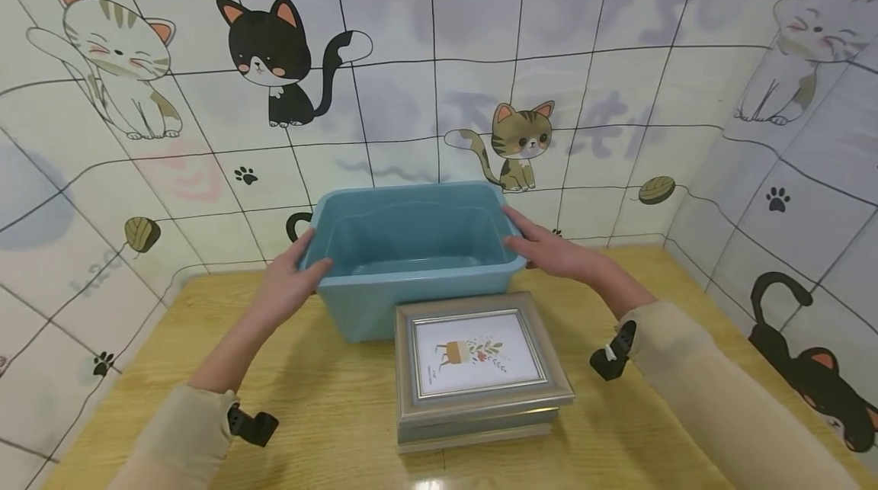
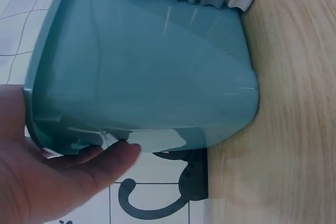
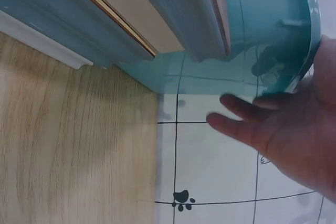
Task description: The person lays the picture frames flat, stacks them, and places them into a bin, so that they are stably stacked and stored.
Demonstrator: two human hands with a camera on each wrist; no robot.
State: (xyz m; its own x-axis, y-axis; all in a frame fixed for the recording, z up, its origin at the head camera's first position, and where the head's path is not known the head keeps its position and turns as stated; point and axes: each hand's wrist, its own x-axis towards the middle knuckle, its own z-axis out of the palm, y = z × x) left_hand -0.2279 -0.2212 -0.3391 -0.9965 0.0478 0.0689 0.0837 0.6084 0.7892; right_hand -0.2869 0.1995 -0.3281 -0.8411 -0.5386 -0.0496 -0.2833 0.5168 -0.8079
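A blue-green plastic storage bin (image 1: 363, 307) stands against the back wall, with its inside bare in the head view. My left hand (image 1: 284, 288) holds the bin's left end, thumb over the rim and fingers along the outside. At the opposite end, my right hand (image 1: 552, 250) grips the rim in the same way; some of its fingers reach under the rim in the right wrist view. Close in front of the bin lies a stack of picture frames (image 1: 473, 398), the top one silver with a floral print. The bin hides part of the fingers.
The light wood table (image 1: 309, 414) carries both bin and frames. Behind it and at each side rises a wall (image 1: 405, 33) covered in a cat-and-grid print. A black wrist strap device (image 1: 254, 425) sits on the left sleeve, another (image 1: 613, 353) on the right.
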